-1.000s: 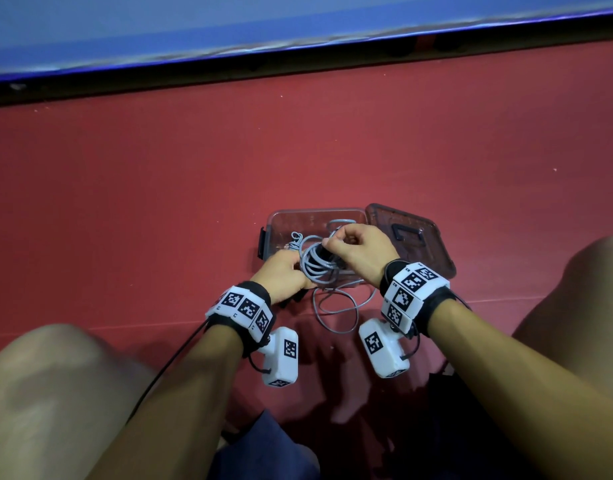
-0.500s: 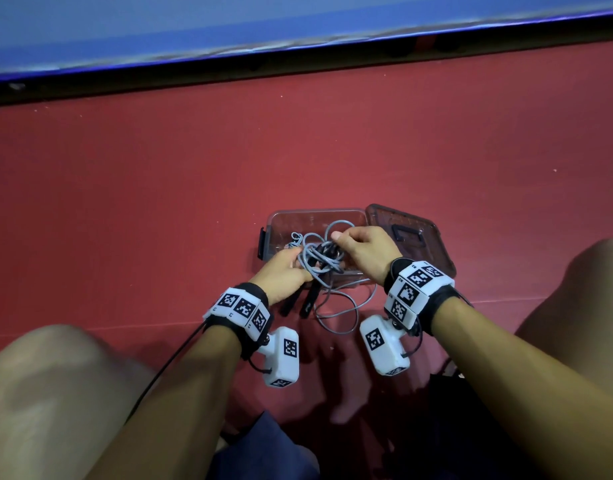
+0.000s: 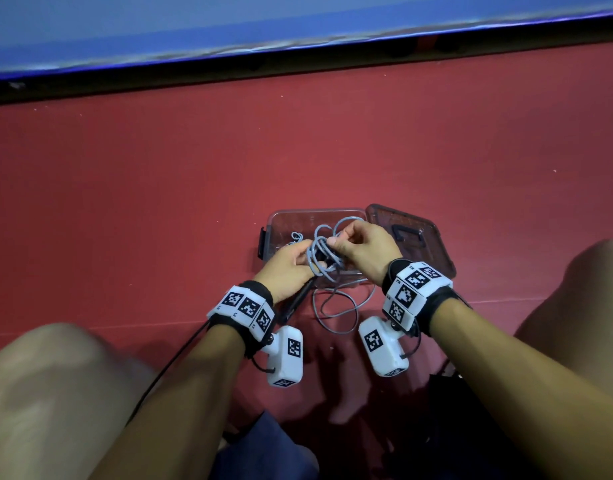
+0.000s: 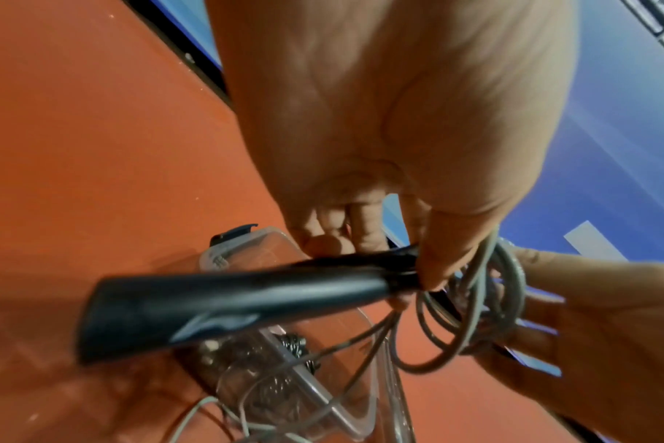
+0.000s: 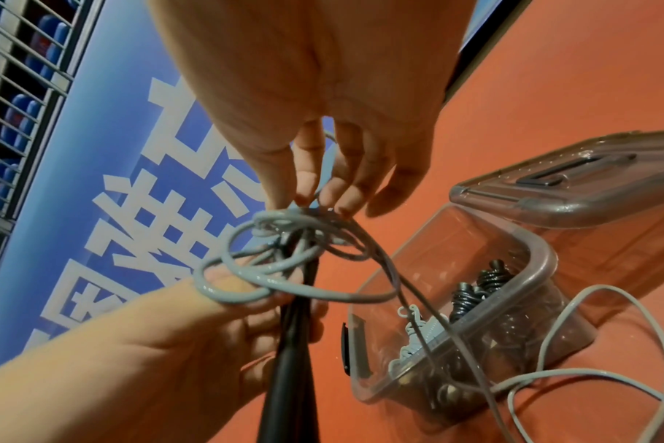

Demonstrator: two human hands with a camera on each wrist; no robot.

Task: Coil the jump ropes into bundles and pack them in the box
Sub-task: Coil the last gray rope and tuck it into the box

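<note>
Grey rope point(image 3: 324, 252) coils between both hands, seemingly above box point(image 3: 287, 220).

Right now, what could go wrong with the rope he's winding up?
The loops around the black handles look loose, so they might slip off if the left hand or right hand eases up. The leftover rope on the floor could snag on the box edge.
</note>
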